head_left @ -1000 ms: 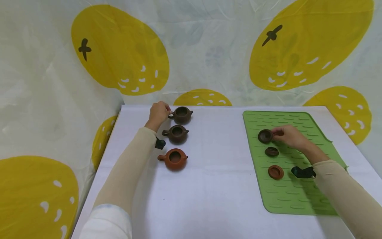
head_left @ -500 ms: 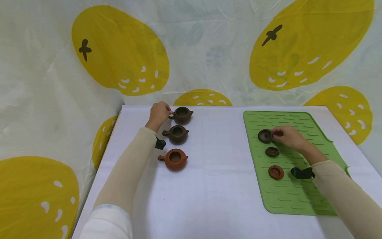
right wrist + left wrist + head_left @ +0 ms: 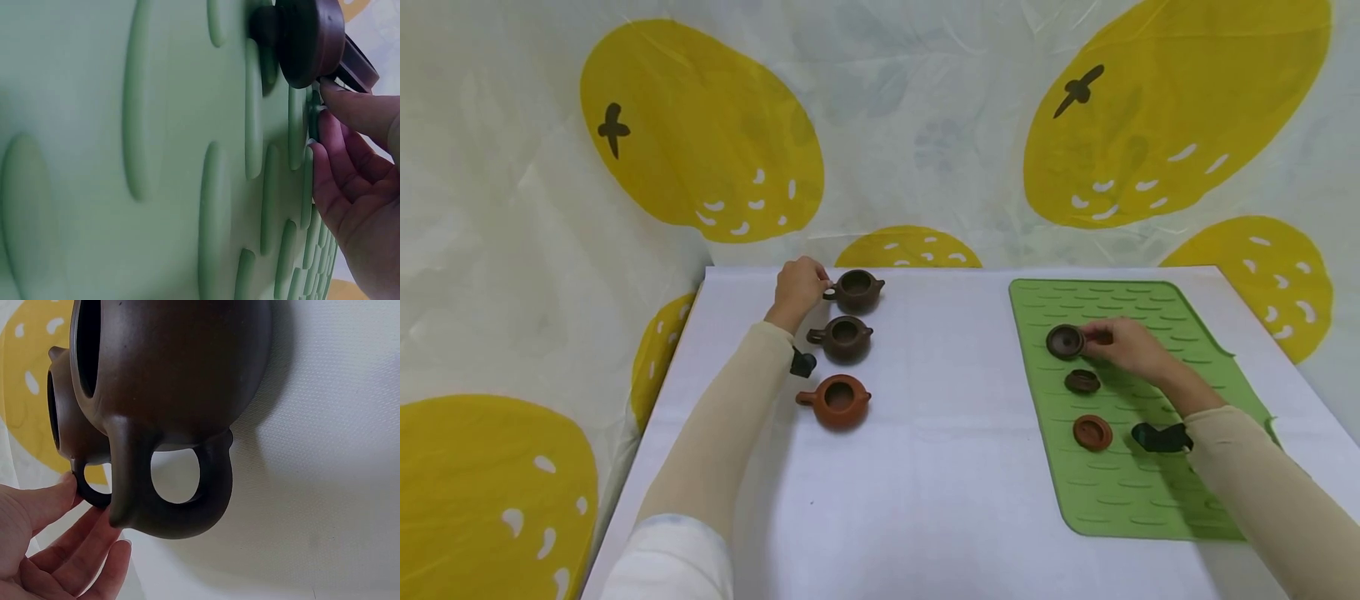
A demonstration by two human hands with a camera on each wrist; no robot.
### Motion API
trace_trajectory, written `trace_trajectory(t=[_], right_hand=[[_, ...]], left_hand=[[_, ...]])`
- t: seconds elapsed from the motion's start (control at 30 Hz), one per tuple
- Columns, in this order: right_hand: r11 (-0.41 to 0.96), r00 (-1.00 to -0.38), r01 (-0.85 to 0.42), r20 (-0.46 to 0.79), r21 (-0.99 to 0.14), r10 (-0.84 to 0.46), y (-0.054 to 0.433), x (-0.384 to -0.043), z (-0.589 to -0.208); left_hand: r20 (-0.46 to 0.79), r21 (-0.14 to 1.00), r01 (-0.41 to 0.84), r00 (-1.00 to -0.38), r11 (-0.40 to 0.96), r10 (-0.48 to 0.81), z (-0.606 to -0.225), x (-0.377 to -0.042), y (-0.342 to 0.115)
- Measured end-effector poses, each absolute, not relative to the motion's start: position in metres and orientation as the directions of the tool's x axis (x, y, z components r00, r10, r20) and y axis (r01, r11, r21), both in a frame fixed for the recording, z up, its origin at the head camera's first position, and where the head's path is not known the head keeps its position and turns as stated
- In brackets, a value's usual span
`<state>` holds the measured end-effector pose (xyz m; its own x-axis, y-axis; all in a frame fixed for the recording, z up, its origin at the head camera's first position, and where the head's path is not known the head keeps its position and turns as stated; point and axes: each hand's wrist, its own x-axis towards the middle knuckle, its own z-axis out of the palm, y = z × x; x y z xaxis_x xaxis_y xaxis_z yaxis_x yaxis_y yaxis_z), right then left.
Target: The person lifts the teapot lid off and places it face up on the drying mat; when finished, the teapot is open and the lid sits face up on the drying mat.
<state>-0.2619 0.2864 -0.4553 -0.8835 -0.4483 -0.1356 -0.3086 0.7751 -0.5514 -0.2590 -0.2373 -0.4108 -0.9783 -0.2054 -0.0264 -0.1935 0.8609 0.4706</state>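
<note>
Three small teapots without lids stand in a column on the left. The back one is a dark brown teapot (image 3: 858,292), and my left hand (image 3: 800,290) pinches its handle. In the left wrist view the handle loop (image 3: 92,495) lies between thumb and fingers, partly behind the middle brown teapot (image 3: 181,375). A reddish-orange teapot (image 3: 838,402) is nearest me. At the right, my right hand (image 3: 1126,346) pinches the edge of a dark brown lid (image 3: 1065,342), its inside facing up. Below it lie another dark brown lid (image 3: 1082,382) and a reddish-orange lid (image 3: 1092,433).
The lids are on a ridged green mat (image 3: 1131,500) that covers the right part of the white-clothed table (image 3: 925,500). A pale curtain (image 3: 910,125) printed with large yellow fruit hangs behind and to the left.
Both hands keep their place at the back teapot's handle and the back lid. The head view shifts very slightly; otherwise nothing visibly moves.
</note>
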Motion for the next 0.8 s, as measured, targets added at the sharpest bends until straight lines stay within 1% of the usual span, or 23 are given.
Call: trace_trajectory(t=[0.2, 0.37, 0.5, 0.8], right_hand=[[0.790, -0.899, -0.266, -0.154, -0.552, -0.411, 0.289, -0.256, -0.453], [0.795, -0.920, -0.228, -0.142, -0.563, -0.365, 0.296, -0.250, -0.449], [0.793, -0.926, -0.209, -0.145, -0.572, -0.349, 0.301, -0.244, -0.442], [0.781, -0.909, -0.233, -0.154, -0.579, -0.386, 0.295, -0.232, -0.426]], left_hand=[[-0.033, 0.468, -0.202, -0.977, 0.860, -0.212, -0.411, -0.259, -0.237], [-0.037, 0.468, -0.206, -0.976, 0.859, -0.214, -0.408, -0.261, -0.237], [-0.037, 0.468, -0.205, -0.976, 0.859, -0.213, -0.406, -0.262, -0.237], [-0.027, 0.452, -0.175, -0.983, 0.875, -0.183, -0.411, -0.253, -0.239]])
